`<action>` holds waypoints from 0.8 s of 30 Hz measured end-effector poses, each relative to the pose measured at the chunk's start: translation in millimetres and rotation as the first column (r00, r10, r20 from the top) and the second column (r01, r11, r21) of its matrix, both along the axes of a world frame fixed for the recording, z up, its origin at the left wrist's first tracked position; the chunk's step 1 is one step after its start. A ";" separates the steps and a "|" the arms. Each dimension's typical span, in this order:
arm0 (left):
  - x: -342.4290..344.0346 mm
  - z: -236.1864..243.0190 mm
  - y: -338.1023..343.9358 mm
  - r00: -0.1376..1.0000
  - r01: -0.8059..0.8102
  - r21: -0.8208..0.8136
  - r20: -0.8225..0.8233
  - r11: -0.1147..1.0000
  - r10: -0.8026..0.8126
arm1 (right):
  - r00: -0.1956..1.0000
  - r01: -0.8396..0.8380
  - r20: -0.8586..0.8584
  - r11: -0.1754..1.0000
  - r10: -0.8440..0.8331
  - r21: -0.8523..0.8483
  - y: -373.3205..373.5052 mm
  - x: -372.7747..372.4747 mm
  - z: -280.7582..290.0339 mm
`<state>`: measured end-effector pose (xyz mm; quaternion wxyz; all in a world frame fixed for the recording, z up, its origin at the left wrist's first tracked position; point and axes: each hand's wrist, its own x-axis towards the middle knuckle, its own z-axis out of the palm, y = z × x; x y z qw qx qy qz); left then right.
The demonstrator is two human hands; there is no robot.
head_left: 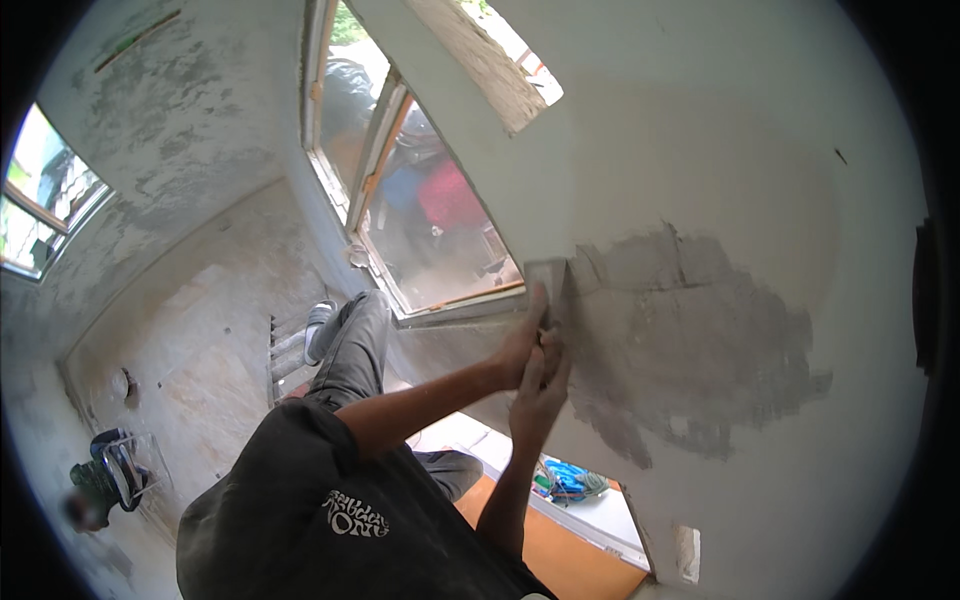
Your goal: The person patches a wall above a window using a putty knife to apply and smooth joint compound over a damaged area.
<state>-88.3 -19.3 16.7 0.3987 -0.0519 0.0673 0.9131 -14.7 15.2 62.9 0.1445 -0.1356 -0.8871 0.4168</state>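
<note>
A flat metal trowel (546, 276) is pressed to the wall at the edge of a grey, rough patch (690, 350) on the pale plaster (730, 140), beside the window's lower corner. My left hand (522, 350) is closed on the trowel, its thumb stretched up along the tool. Just below it, my right hand (540, 395) is closed round the lower end of the same tool, overlapping my left; part of the handle is hidden by the fingers. My dark shirt and trousered legs fill the lower middle, with a sandalled foot at the left.
An open-framed window (425, 210) is above left, another window (45, 190) at far left. A co-worker (100, 480) sits low at the left on the stained floor (200, 390). Below the wall are slatted rungs (290, 350), an opening with an orange surface (560, 555) and a blue bundle (570, 480).
</note>
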 end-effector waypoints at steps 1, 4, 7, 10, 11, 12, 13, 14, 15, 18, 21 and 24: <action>7.7 5.2 4.6 1.000 -0.013 -0.003 -0.002 1.000 0.013 | 1.000 -0.013 -0.002 1.000 0.013 -0.003 -0.7 6.9 8.9; 20.4 10.4 17.7 0.987 0.160 0.196 -0.014 0.967 -0.161 | 0.997 0.060 0.050 0.994 -0.056 -0.091 9.1 20.2 22.1; 0.7 -5.1 27.5 1.000 -0.005 -0.060 0.016 0.998 0.006 | 1.000 0.023 -0.008 0.999 -0.023 0.042 11.0 1.7 6.5; -11.1 10.7 -6.7 0.998 0.058 -0.022 -0.039 0.998 -0.059 | 0.998 0.051 0.028 0.998 -0.050 -0.043 -7.1 -8.7 9.3; -9.1 11.0 -9.9 0.997 0.063 0.005 -0.038 0.998 -0.062 | 1.000 0.020 -0.007 0.999 -0.020 -0.026 -8.2 -4.8 9.2; -0.5 14.5 -7.4 0.998 0.055 -0.002 -0.033 0.998 -0.055 | 1.000 0.024 0.018 0.999 -0.024 -0.022 -7.5 0.5 16.1; 10.6 21.5 -2.6 0.997 0.066 0.020 -0.043 0.998 -0.065 | 0.999 0.028 0.043 0.999 -0.028 -0.017 -5.1 6.6 22.6; 16.2 28.4 3.7 0.994 0.089 0.052 -0.062 0.995 -0.085 | 0.999 0.025 -0.018 0.994 -0.027 -0.102 0.0 14.1 23.8; 14.5 30.7 6.8 0.994 0.093 0.055 -0.066 0.994 -0.090 | 0.999 0.029 -0.021 0.995 -0.031 -0.099 2.4 13.3 23.1; -4.7 38.5 2.1 0.999 0.005 -0.085 -0.037 0.996 -0.008 | 0.999 0.048 0.017 0.999 -0.048 0.016 -1.5 -5.7 29.8; -6.1 34.0 -5.8 0.996 0.056 0.017 -0.074 0.998 -0.055 | 0.998 0.061 -0.006 0.997 -0.061 -0.042 -3.7 -2.5 24.2; 3.9 44.2 -2.2 0.997 0.042 0.017 -0.070 0.999 -0.041 | 0.999 0.042 0.012 0.997 -0.042 -0.060 -4.7 6.0 42.6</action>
